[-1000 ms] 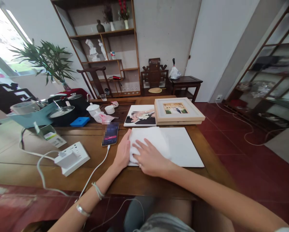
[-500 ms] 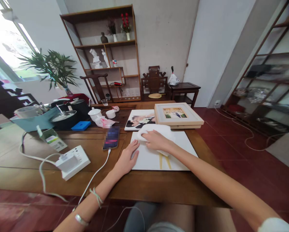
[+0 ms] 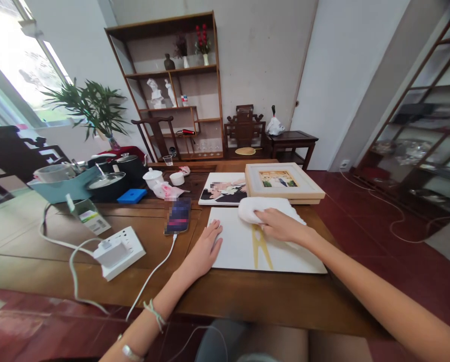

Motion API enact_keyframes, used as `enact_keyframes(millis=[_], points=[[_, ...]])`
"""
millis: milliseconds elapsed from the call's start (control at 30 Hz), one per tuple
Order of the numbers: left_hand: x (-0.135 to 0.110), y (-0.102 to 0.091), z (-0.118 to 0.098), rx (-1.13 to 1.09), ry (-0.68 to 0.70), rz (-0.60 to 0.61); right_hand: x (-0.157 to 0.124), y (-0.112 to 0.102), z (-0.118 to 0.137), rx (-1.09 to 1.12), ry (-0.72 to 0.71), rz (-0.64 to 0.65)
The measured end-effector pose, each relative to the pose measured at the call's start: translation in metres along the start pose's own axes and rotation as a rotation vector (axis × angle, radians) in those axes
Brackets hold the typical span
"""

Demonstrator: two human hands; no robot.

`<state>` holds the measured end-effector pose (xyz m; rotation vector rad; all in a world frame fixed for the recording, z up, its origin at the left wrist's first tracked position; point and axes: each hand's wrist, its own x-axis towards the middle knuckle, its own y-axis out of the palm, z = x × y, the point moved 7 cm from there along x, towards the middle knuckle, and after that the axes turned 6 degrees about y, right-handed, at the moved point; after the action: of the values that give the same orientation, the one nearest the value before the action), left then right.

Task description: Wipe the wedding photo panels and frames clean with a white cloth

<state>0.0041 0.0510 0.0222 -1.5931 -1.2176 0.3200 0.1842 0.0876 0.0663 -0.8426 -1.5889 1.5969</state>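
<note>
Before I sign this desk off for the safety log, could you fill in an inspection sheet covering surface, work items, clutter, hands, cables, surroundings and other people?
Surface: brown wooden table.
Work items: white cloth on a white panel with a yellow A-shaped mark.
Clutter: phone, blue box, open carton; picture frame beyond the panel.
Hands: left hand flat at the panel's left edge; right hand gripping the cloth.
Cables: white charging cable from the phone to the near table edge; thicker cable to the power strip.
Surroundings: shelf unit, leafy plant, wooden chairs.
Other people: nothing seen.
</note>
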Motion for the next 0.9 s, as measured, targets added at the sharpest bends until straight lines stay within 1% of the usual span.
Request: enact_keyframes(millis=[100, 167, 267, 333, 400, 467, 500, 533, 600, 667, 733, 800, 900], points=[[-0.001, 0.001, 0.001, -0.001, -0.001, 0.002, -0.032, 0.008, -0.021, -0.029, 0.070, -0.044], [-0.001, 0.002, 0.001, 0.000, -0.003, 0.004, -0.050, 0.010, -0.033, -0.049, 0.099, -0.075], [0.000, 0.002, 0.002, 0.001, -0.001, 0.007, -0.072, 0.002, -0.052, -0.082, 0.147, -0.137], [0.001, 0.003, 0.002, 0.014, 0.012, 0.022, -0.084, -0.008, -0.059, -0.111, 0.159, -0.231], [0.001, 0.004, 0.001, 0.037, 0.031, 0.037, -0.094, -0.016, -0.055, -0.138, 0.071, -0.374], [0.002, 0.004, 0.001, 0.055, 0.048, 0.036, -0.101, -0.013, -0.042, -0.142, -0.070, -0.470], [0.002, 0.004, 0.001, 0.059, 0.054, 0.028, -0.101, -0.007, -0.035, -0.131, -0.126, -0.473], [0.002, 0.004, 0.001, 0.060, 0.059, 0.021, -0.099, 0.001, -0.031, -0.112, -0.148, -0.442], [0.002, 0.003, 0.002, 0.056, 0.064, 0.009, -0.090, 0.016, -0.027, -0.070, -0.119, -0.356], [0.001, 0.003, 0.004, 0.037, 0.069, 0.000, -0.081, 0.024, -0.028, -0.039, -0.050, -0.292], [0.001, 0.003, 0.006, 0.015, 0.072, -0.008, -0.074, 0.026, -0.029, -0.027, -0.006, -0.243], [0.001, 0.003, 0.007, -0.004, 0.069, -0.007, -0.071, 0.024, -0.027, -0.032, -0.002, -0.196], [0.000, 0.004, 0.008, -0.019, 0.045, 0.002, -0.078, 0.022, -0.021, -0.044, -0.011, -0.151]])
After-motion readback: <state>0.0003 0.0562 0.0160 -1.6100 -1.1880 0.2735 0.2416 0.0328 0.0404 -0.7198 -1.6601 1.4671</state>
